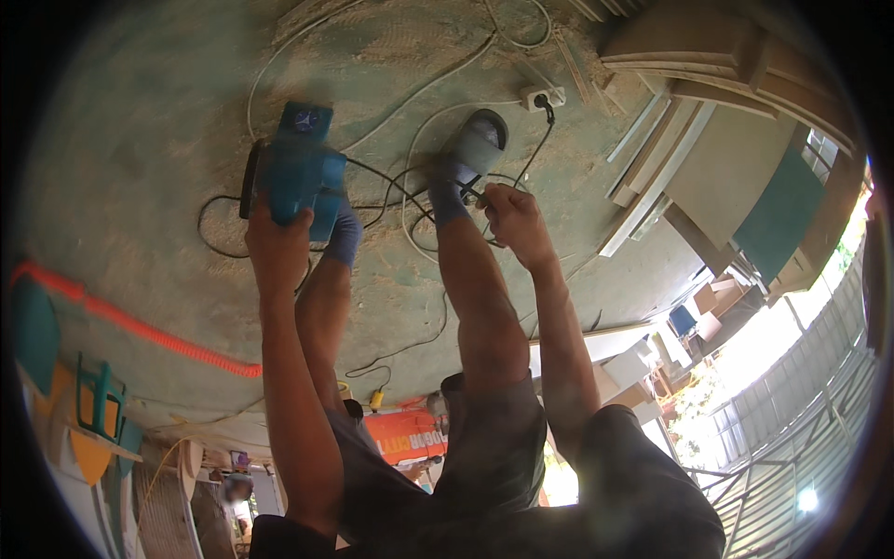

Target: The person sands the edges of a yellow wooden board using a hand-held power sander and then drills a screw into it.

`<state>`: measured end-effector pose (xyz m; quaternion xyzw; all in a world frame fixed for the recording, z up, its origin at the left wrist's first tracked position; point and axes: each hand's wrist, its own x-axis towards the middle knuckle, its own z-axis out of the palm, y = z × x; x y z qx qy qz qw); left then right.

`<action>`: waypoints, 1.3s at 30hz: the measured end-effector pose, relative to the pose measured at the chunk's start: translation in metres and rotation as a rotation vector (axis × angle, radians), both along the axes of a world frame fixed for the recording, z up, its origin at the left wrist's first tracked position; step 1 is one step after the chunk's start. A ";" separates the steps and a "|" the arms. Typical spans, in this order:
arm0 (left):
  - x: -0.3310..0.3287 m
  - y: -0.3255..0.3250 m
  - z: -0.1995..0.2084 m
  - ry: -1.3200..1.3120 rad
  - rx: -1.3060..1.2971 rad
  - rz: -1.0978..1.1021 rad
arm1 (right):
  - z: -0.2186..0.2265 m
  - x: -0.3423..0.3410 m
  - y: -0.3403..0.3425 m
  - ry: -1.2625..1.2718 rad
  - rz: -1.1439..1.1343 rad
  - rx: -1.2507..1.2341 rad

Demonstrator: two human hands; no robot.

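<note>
My left hand [279, 247] is wrapped round the grip of a blue electric planer [300, 172], held up over my left foot, which it mostly hides. A black power cord [391, 179] leaves the planer's right side and loops across to my right. Above my right shin, my right hand [514, 219] is closed in a pinch on the cord. Below it, my right foot wears a grey slide sandal [480, 144] over a sock.
A white extension socket [543, 98] with a black plug lies ahead on the dusty floor [168, 177], amid pale cables. Boards [736, 168] are stacked at the right. An orange coiled hose [140, 317] runs along the left. Behind my legs lies a yellow connector [376, 401].
</note>
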<state>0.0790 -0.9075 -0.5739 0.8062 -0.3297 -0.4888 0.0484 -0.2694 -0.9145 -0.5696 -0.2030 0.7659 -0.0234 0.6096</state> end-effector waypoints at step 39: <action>-0.040 -0.012 0.026 0.010 0.006 -0.076 | -0.267 -0.130 -0.109 0.425 1.040 -0.199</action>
